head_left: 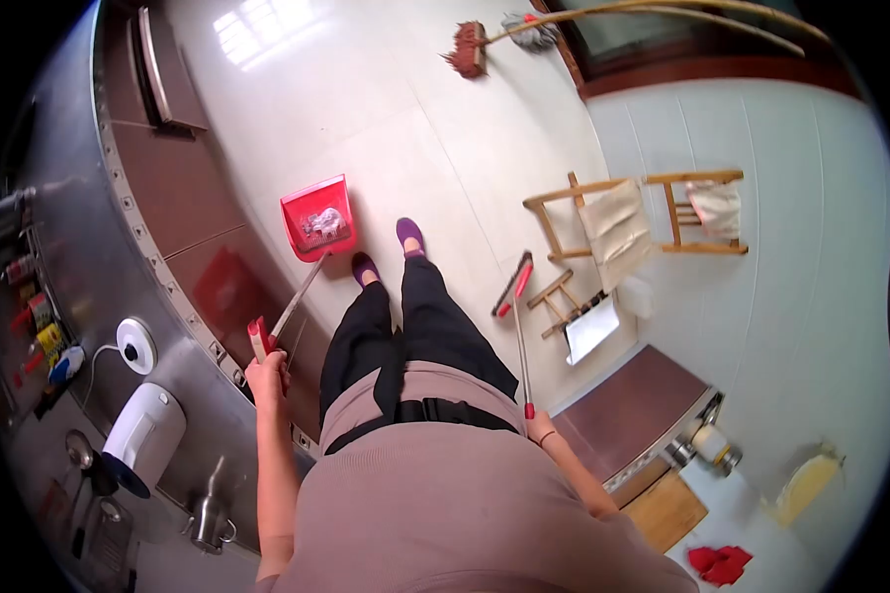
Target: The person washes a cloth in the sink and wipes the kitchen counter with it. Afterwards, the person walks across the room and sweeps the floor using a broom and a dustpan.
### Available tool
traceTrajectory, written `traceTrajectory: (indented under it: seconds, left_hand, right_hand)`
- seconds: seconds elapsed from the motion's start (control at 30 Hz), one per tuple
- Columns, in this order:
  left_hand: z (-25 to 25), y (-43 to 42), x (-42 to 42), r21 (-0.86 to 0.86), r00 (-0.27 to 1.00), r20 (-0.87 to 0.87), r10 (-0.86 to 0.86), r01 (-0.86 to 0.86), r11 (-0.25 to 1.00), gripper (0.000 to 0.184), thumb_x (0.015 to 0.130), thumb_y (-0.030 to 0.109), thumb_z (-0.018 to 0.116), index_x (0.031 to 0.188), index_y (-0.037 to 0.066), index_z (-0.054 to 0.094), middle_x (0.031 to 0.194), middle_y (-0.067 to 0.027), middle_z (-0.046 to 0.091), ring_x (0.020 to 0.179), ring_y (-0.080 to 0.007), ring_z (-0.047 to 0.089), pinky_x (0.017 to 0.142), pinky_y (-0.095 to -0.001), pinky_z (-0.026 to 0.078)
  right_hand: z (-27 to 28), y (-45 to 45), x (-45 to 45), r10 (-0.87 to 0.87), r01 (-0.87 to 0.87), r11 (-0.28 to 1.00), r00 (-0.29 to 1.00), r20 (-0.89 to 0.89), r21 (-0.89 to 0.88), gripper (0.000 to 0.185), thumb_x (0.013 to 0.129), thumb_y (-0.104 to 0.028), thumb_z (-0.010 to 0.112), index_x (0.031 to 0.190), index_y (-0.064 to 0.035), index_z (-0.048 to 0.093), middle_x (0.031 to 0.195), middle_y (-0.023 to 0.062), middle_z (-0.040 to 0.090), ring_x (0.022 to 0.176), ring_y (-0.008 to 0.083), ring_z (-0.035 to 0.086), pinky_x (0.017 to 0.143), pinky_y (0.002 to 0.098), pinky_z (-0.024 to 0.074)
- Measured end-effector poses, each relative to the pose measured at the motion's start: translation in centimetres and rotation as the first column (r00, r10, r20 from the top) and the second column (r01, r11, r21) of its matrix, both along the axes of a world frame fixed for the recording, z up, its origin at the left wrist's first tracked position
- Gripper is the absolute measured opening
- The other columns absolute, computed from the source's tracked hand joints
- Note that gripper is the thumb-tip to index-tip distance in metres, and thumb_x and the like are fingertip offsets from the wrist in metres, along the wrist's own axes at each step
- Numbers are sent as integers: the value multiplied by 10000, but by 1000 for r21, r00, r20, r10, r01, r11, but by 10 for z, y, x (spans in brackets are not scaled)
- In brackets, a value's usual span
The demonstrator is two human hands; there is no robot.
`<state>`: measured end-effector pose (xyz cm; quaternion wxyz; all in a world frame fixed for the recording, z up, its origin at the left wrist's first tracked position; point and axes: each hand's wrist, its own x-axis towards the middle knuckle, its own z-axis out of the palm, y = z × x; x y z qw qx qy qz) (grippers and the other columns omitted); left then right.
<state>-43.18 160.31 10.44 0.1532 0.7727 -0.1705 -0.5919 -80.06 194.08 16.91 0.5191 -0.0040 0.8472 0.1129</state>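
Observation:
My left hand [267,376] is closed around the red grip of a long-handled dustpan [301,204], beside the counter. The red pan is at floor level in front of my feet, with crumpled whitish, see-through litter [326,221] inside. On the other side of my body, my right hand [541,427] is wrapped round the red-tipped end of a broom's handle. The thin stick runs down to the broom head [513,285], which is red and dark and close to the floor by the small stools. My palm and sleeve side hide part of each grip.
Along the left runs a metal counter [183,326] with a white kettle [146,435] and its base [135,346]. To the right stand a wooden folding chair [615,232] and stools. A red-brown broom [467,49] lies farther off. A brown cabinet [628,410] is near my right arm.

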Motion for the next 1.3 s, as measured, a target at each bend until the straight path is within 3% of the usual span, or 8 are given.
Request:
traceTrajectory:
  seconds: [0.2,0.33,0.47,0.53,0.6,0.8,1.23,1.3]
  left_hand:
    - [12,2,-19,4,1000,4,-13,13,1000,118,707,70,590,803,57,522,507,22,407,351,-75,339,320,-218,264]
    - [13,13,-20,60,999,8,-45,44,997,262,717,92,588,974,46,567,518,27,405,365,-72,340,331,-210,247]
    - [20,15,-27,56,996,23,-86,84,995,282,719,109,589,996,64,569,510,32,391,368,-78,342,346,-216,269]
    - [21,21,-28,47,994,13,-106,105,993,316,716,117,589,1029,74,571,510,36,390,370,-81,341,353,-218,287]
    - [28,29,-30,38,994,-13,-111,112,993,245,721,101,595,961,65,566,505,28,389,369,-78,341,343,-212,259]
    - [39,46,-33,14,998,-16,-58,58,998,218,714,107,603,927,84,562,510,29,390,376,-81,348,344,-206,269]
    - [21,42,-62,-7,984,-16,-176,176,984,258,728,94,578,984,76,564,551,25,406,394,-78,350,357,-197,284]
    - [29,55,-75,-24,981,-24,-193,193,981,258,731,92,574,988,75,563,551,25,404,398,-77,348,359,-198,287]
  right_hand:
    - [-36,114,24,-581,575,809,814,14,125,148,728,-93,552,645,29,553,522,122,540,381,222,511,319,337,361]
    - [-61,118,-2,-694,661,715,710,115,228,213,746,-129,502,545,-60,520,485,69,513,309,143,379,277,269,263]
    - [-134,103,-22,-574,525,818,767,286,233,174,733,-58,503,561,-38,514,477,76,495,332,155,408,299,276,318]
    - [-143,76,-19,-758,770,638,628,178,0,62,711,38,490,683,28,544,551,122,541,395,213,516,347,341,399]
    - [-104,25,-20,-534,565,818,815,224,-108,73,713,71,459,723,37,522,553,137,534,434,243,562,367,356,428]
    - [-90,-57,-24,-314,408,866,893,323,-288,24,703,57,473,686,58,490,545,140,530,461,251,591,390,370,457]
    - [-47,-23,-41,-389,551,687,830,400,-475,246,721,16,510,957,-4,444,579,80,481,394,183,498,355,340,410]
    - [-27,1,-52,-325,444,778,890,320,-445,307,730,2,510,1023,-41,426,582,66,469,402,170,497,370,333,419]
